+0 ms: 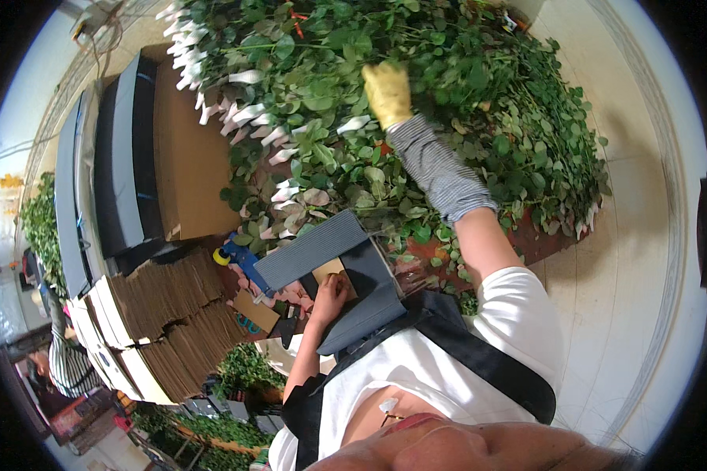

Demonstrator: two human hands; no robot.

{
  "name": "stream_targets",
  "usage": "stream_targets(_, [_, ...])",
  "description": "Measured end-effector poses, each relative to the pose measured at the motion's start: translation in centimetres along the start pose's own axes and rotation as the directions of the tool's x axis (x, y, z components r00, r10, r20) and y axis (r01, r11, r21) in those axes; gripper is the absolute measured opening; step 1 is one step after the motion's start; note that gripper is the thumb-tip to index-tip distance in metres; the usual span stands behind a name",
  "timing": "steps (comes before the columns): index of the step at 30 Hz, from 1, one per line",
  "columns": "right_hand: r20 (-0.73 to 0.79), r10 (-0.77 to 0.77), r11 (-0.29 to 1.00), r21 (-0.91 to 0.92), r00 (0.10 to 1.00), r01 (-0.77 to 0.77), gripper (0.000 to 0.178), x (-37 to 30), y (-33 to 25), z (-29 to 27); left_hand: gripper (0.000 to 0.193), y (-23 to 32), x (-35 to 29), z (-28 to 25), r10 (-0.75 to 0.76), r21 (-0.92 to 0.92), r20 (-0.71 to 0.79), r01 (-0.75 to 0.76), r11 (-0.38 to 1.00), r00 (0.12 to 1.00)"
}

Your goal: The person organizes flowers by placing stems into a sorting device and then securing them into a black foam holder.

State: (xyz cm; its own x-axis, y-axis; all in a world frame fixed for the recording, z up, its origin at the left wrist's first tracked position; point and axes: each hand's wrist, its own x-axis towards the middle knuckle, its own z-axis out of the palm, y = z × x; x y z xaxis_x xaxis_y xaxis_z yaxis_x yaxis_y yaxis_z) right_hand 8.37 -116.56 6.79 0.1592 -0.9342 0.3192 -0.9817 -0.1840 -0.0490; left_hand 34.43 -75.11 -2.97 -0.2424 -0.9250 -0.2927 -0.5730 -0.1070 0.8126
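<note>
My gloved right hand [387,93] reaches across a broad heap of leafy green stems [503,133], its yellow fingers curled; motion blur means I cannot tell whether they grip a stem. The stems spread around and beneath it, with white sleeves [246,77] lining the heap's edge to its left. A striped grey arm cover [440,169] runs back from its wrist. Nearer my body, my bare left hand [332,297] rests on a brown cardboard piece [324,271], fingers bent; I cannot tell whether they pinch it. Grey corrugated board [310,251] lies just beyond that hand, teal-handled scissors [247,323] to its left.
</note>
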Motion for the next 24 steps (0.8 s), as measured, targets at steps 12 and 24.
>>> stream_targets(12, [-0.519,-0.286,0.872,0.208,0.806,0.444,0.031,-1.1,-2.1,-13.1,0.023,-2.2,0.9,0.2,0.095,-0.001,0.074,-0.095,0.995,0.993])
stream_targets(24, [0.738,-0.209,0.978,0.149,0.641,0.147,0.031,-33.6,4.1,-13.7,0.065,-2.7,2.8,-5.0,0.040,-0.675,0.508,0.368,0.639,0.861])
